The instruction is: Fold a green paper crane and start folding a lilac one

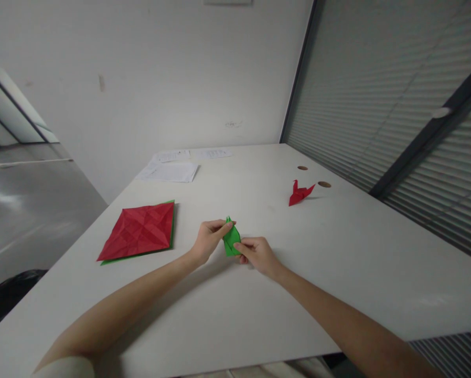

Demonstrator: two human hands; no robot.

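Between my two hands is a small piece of folded green origami paper (pixel 231 242), held up just over the white table (pixel 204 310). My left hand (pixel 210 236) pinches its upper end, thumb in front, where narrow points stick up. The lower right edge is gripped by my right hand (pixel 257 253), its thumb pressed on the front face. Fingers behind the paper are partly hidden. Off to the right stands a finished red paper crane (pixel 300 193). On the left lies a creased red paper sheet (pixel 143 230) over a green sheet (pixel 174 223).
Several printed white papers (pixel 172 171) lie at the far left of the table by the wall. Two round holes, one a cable hole (pixel 324 184), pierce the tabletop near the window blinds (pixel 377 105). A black bag (pixel 11 294) sits on the floor at left.
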